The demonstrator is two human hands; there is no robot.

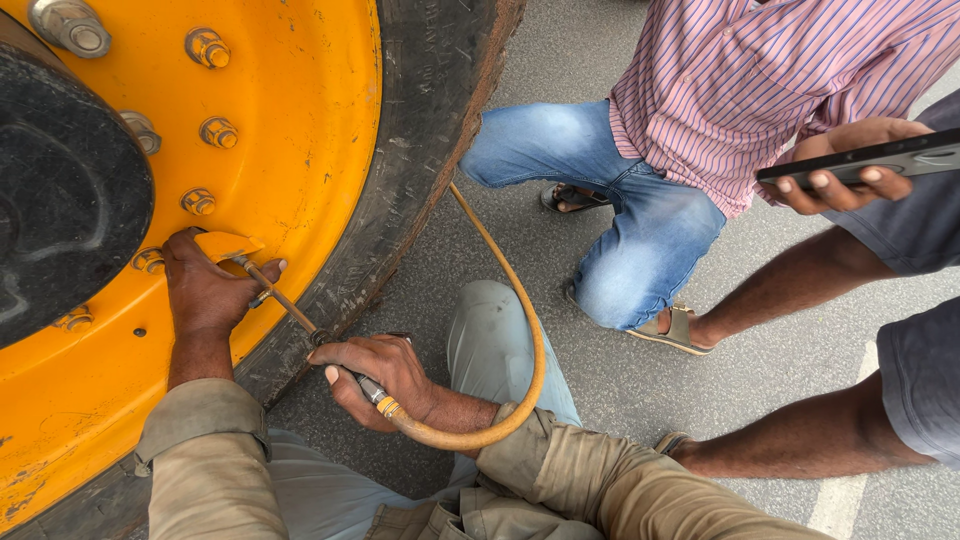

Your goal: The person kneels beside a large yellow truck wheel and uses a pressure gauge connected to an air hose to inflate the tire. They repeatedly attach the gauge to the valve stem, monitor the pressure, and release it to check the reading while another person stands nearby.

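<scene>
The wheel rim [300, 110] is bright yellow-orange, ringed by a dusty black tyre [420, 150]. The hose [520, 330] is amber-yellow. A bystander's shirt [760, 70] has pink and white stripes above faded blue jeans [640, 220]; the ground [800, 340] is grey.

Soft daylight lit everything evenly. Shadows were faint, nothing glared, and the picture stayed sharp, stretching slightly at the edges.

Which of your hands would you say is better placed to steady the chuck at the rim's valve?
Probably the left hand: it already rests on the orange rim at the chuck's tip. The right hand grips the chuck farther back, near the hose.
</scene>
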